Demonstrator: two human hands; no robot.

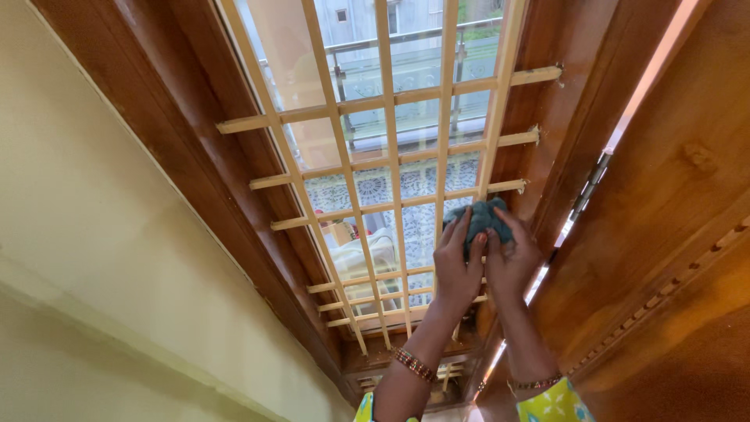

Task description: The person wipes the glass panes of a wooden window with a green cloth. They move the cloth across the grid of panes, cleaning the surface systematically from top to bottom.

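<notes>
Both hands up at the grille. My left hand (457,262) has fingers curled over the near edge of a dark teal cloth (483,219), gripping it from the left side. My right hand (512,258) is closed around the same cloth from the right, thumb and fingers wrapped on it. Cloth is bunched into a wad, pressed against the pale wooden window grille (391,156), at the right end near where a crossbar meets the rightmost upright bar. Hands touching each other, side by side.

Left wrist has a beaded bracelet (414,365), red and green tones. Right wrist has a thin bangle (535,384). Yellow-green patterned sleeves (556,404) at the bottom edge.

Grille is a lattice of long uprights and shorter crossbars, set in a dark brown wooden window frame (195,148). Just right of the hands I see an open wooden shutter (672,203) with a metal hinge (590,187) in the gap, daylight showing through. Left of the frame, a cream wall (86,258). Through the glass: a patterned tiled area and a railing (414,39) outside, details blurry.
</notes>
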